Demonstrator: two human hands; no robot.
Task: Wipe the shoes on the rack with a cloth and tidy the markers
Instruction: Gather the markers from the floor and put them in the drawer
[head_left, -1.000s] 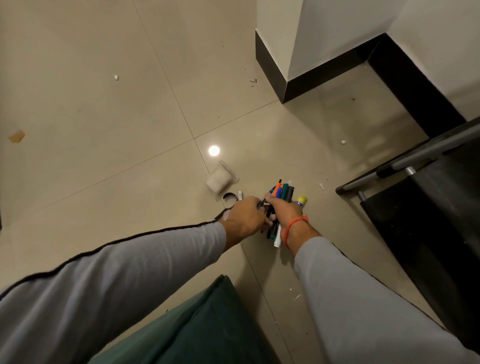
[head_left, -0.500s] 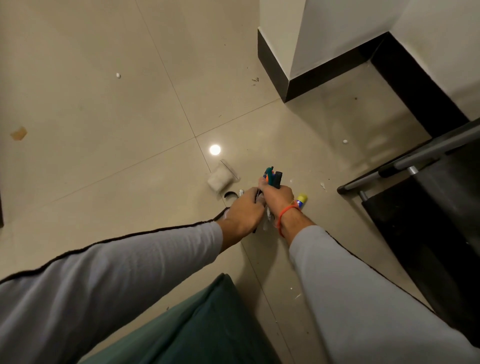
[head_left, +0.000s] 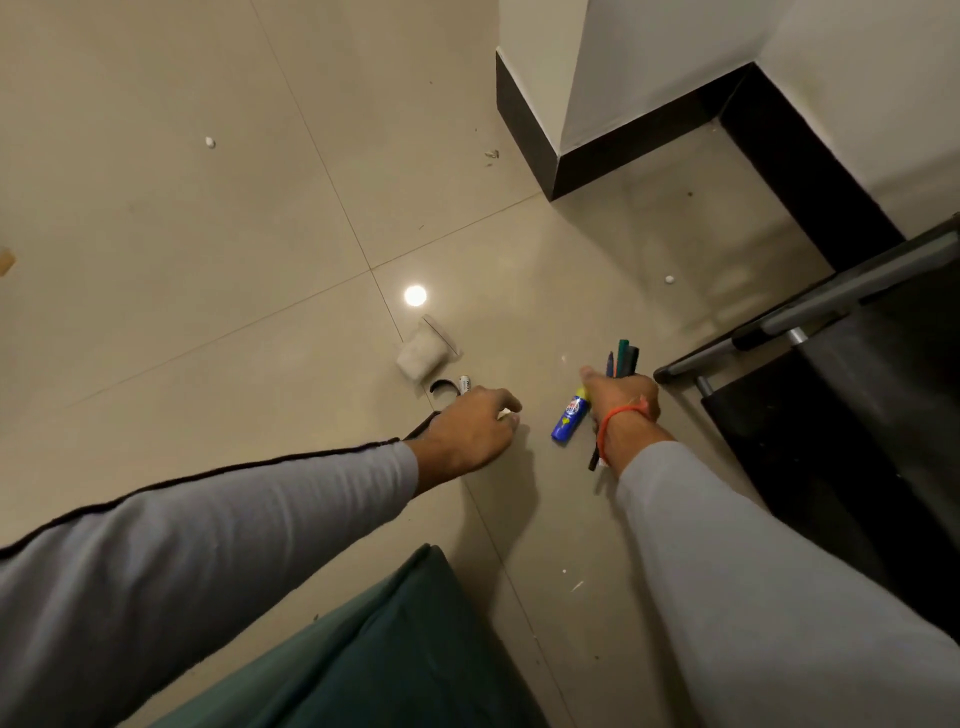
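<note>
- Right hand (head_left: 621, 402) low over the tiled floor (head_left: 208, 234), fingers curled round a bundle of markers (head_left: 623, 357); their caps stick up past the knuckles, the other ends poke out under the wrist.
- An orange band (head_left: 615, 415) circles that wrist.
- Just left of the right hand, a blue tube with a yellow cap (head_left: 570, 418) lies on the floor, touching or nearly touching the thumb side.
- Left hand (head_left: 475, 428) hovers apart from the right, fingers bent downward with something small and white at the fingertips; whether it is pinched, cannot tell.
- Beyond the left hand: a small white item (head_left: 464, 384), a dark ring (head_left: 442, 387), and a white cup tipped on its side (head_left: 423, 353).
- Dark rack (head_left: 831, 395) with a metal bar stands at right.
</note>
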